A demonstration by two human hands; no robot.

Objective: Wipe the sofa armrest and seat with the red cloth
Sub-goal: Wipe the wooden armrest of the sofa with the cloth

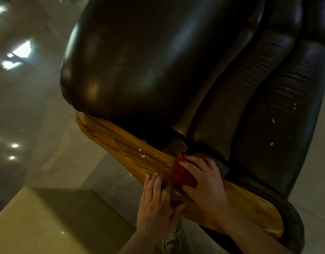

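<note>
A dark brown leather sofa fills the upper frame, its seat cushion running to the right with small white flecks on it. A wooden armrest crosses the frame diagonally from mid-left to lower right. The red cloth lies bunched on the armrest, and my right hand presses down on it with fingers spread over it. My left hand rests flat on the armrest's near edge just left of the cloth, holding nothing.
White specks dot the wood just left of the cloth. A pale box-like surface stands at the lower left. Glossy tiled floor lies to the left. A sandalled foot shows below the armrest.
</note>
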